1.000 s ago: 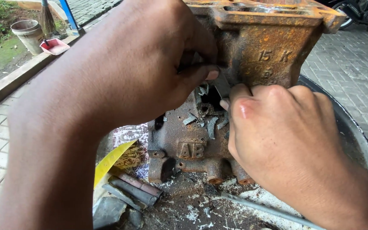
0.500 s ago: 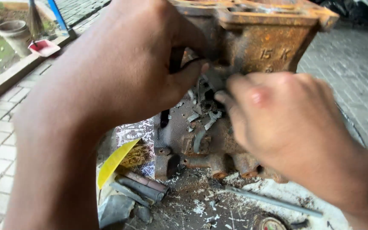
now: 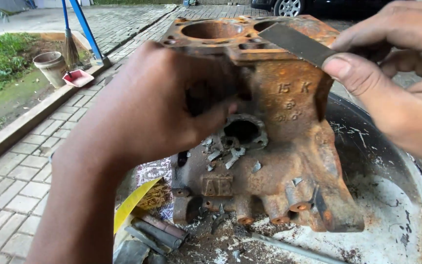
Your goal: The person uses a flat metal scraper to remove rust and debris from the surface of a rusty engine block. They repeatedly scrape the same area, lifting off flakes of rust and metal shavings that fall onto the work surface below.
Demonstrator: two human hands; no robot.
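Observation:
A rusty cast-iron engine block [image 3: 289, 161] stands upright in a round metal basin [image 3: 391, 195]. My left hand [image 3: 157, 107] grips its left side, thumb near a round opening [image 3: 242, 131] ringed with torn grey gasket scraps. My right hand [image 3: 391, 73] is raised at the upper right, pinching a flat dark metal blade [image 3: 296, 44] whose tip lies over the block's top edge.
Grey tools and a yellow piece [image 3: 133, 200] lie at the basin's left beside a patterned cloth [image 3: 152, 173]. A thin rod [image 3: 289, 247] rests in the basin. Paved ground, a kerb, a bucket [image 3: 52, 66], a red dustpan [image 3: 78, 77] and a broom [image 3: 69, 44] are at the left.
My right hand has lifted from the opening on the block's front to the top right, now holding the flat blade. The opening and gasket scraps are uncovered. The left hand keeps its grip.

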